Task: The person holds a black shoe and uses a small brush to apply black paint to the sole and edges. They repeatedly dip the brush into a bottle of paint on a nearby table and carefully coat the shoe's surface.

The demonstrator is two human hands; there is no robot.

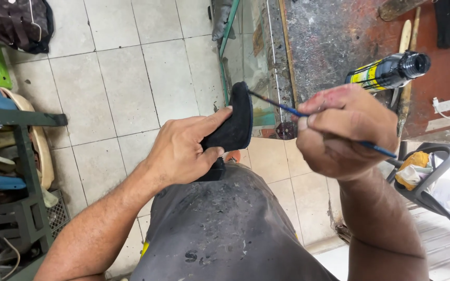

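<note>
Black shoe [235, 122] stands on edge above the person's lap, long axis running away from the body. The left hand [180, 151] grips it from the left side, thumb beneath and fingers along the upper. The right hand [342, 130] (closed around a thin blue brush [287, 108]) sits to the right, brush tip touching the shoe's right edge near the sole.

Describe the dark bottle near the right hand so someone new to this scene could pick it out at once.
Start at the stained reddish-brown workbench at upper right. Just above the right hand gripping a thin blue-handled brush lies the black bottle with a yellow label. Its ribbed, open black neck sets it apart from the pale wooden sticks beside it.
</note>
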